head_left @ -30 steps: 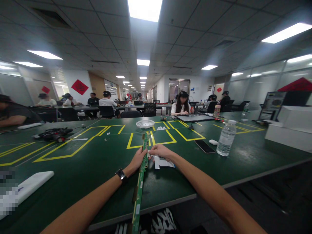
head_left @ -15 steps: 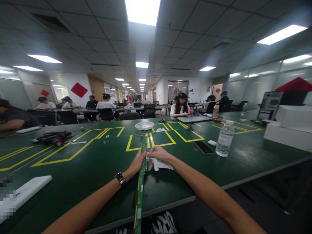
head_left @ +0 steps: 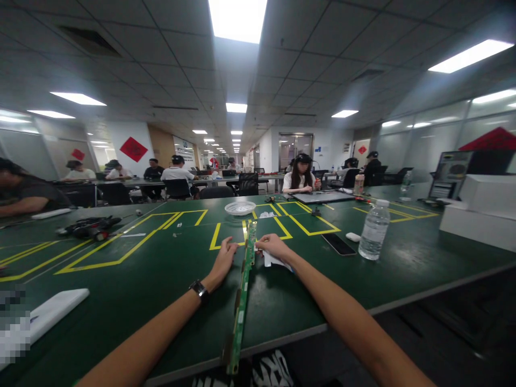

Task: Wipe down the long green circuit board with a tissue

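A long, narrow green circuit board runs from the middle of the table toward me, its near end by the table's front edge. The fingertips of my right hand pinch its right side close to the far end. Below that hand is a white strip, perhaps a flat cable or paper, partly hidden by the hand. My left hand, wearing a watch on the wrist, is apart from the board on its left, fingers loosely curled with nothing in them.
Beyond the board is a round white dish. A phone, a small white case and a water bottle are to the right. White boxes occupy the far right. Black machinery lies left. A person sits opposite.
My left hand has let go of the circuit board and drawn off leftward. The board's far end has shifted right along with my right hand.
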